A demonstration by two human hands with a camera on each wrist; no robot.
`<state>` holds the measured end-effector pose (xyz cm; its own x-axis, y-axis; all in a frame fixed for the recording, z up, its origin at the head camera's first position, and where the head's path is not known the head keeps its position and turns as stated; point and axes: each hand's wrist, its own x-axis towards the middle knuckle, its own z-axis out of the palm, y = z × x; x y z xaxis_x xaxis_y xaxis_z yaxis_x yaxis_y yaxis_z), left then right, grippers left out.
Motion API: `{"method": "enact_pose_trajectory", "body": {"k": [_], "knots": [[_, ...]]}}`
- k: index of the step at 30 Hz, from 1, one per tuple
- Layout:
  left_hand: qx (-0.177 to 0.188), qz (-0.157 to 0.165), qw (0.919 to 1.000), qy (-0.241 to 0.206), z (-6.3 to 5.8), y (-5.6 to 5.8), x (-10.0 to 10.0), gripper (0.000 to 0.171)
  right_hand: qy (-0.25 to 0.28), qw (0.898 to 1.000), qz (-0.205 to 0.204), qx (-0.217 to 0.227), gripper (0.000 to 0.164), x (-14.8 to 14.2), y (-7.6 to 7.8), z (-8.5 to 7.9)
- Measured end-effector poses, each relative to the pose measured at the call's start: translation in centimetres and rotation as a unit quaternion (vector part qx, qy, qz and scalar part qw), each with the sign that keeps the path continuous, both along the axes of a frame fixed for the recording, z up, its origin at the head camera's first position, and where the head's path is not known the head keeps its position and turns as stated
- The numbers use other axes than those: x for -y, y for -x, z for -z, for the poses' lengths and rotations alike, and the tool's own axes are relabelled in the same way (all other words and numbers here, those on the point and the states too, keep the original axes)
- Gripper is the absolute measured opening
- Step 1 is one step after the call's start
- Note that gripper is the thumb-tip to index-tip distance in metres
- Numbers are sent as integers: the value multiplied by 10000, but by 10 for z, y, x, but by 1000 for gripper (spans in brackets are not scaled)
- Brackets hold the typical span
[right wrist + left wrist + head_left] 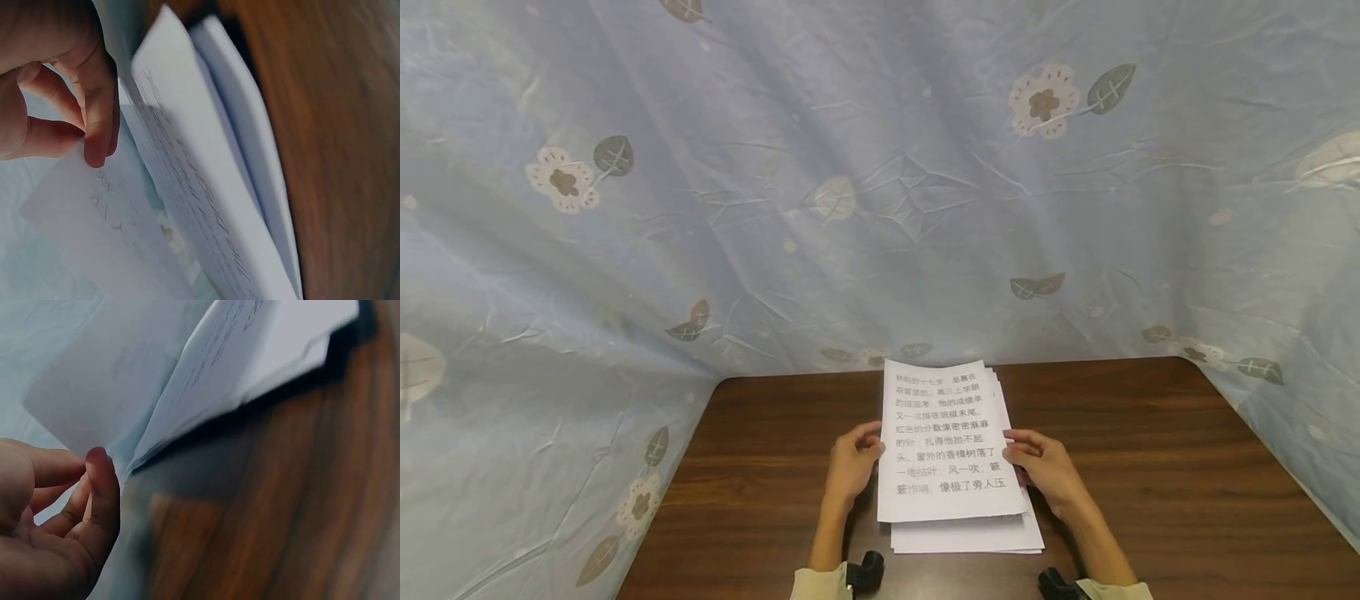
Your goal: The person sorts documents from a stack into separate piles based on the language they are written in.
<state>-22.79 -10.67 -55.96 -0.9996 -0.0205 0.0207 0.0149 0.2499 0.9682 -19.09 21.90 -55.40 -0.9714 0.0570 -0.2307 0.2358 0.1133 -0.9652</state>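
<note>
A printed sheet of paper (946,442), covered in lines of large dark characters, is held up above a stack of paper (970,538) on the table. My left hand (853,467) pinches the sheet's left edge between thumb and fingertips; my right hand (1047,471) pinches its right edge. In the left wrist view, a corner of the lifted sheet (103,387) stands apart from the printed stack (219,375). The right wrist view shows the same gap between the sheet (94,212) and the stack (181,150), whose near edges curl up slightly. The held sheet hides most of the stack.
The dark wood-grain table (760,500) stretches to both sides of the paper. A pale blue floral cloth (880,208) hangs behind the table and along its sides. Black straps with small devices (867,572) sit on both wrists near the light sleeves.
</note>
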Motion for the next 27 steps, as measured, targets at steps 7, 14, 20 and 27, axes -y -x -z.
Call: {"method": "enact_pose_trajectory", "body": {"k": [7,14,20,27], "knots": [[25,-9,9999,159,0,-1,19,39,-161,9998,62,-103,43,21,0,3],[236,-143,9994,218,0,-2,40,38,-131,9995,211,-206,39,43,1,4],[242,-193,9990,318,2,-5,56,38,-6,9993,229,-289,35,61,1,4],[210,-322,9981,472,2,-8,72,37,-14,9993,270,-275,34,82,0,4]]}}
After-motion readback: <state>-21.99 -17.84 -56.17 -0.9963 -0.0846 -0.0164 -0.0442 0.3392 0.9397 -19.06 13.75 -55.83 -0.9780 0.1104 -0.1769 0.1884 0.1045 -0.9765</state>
